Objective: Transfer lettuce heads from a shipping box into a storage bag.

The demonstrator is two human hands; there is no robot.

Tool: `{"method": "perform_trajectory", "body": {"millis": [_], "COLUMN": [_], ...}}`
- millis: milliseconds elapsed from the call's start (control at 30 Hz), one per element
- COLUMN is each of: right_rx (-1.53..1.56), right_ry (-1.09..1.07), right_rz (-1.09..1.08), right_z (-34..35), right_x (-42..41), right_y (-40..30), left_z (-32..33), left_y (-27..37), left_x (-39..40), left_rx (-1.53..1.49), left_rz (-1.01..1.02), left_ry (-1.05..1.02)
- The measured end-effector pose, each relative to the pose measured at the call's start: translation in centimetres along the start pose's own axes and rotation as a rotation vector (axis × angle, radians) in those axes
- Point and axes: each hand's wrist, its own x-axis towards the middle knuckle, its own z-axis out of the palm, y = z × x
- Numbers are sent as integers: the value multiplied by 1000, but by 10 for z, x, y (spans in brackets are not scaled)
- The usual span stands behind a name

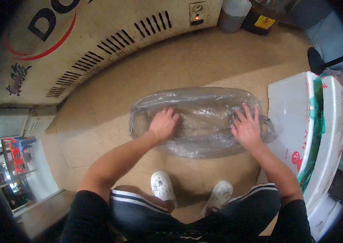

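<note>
A large clear plastic bag (201,121) lies on the tiled floor in front of me, puffed up around its rim and sunken in the middle. My left hand (163,123) rests on its left part, back of the hand up and fingers slightly bent. Whether those fingers pinch any film is hidden. On the right part, my right hand (246,126) lies with its fingers spread over the crinkled plastic. A bunched end of the bag (268,129) sticks out past the right wrist, close to a white foam box.
Along the right stand the white foam box (290,121) and green tape (317,115). A cream appliance (104,36) with vents spans the upper left. A plastic jug (233,18) and a dark container (255,25) stand behind. White clogs (161,185) are below the bag.
</note>
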Motion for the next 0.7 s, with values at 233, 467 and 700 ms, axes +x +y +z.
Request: {"method": "perform_trajectory", "body": {"millis": [233,467,700], "right_rx": [-182,-127,-95], "right_ry": [-292,-355,-106], "right_rz": [181,219,186], "right_z": [36,-3,23], "right_x": [7,1,3], "right_y": [22,24,26], "left_z": [125,14,-75], "left_y": [-45,-5,39], "left_x": [-35,13,-9], "left_rx": [-570,-599,-435], "left_rz": [68,-247,31], "left_ry": [-9,-613,-262]}}
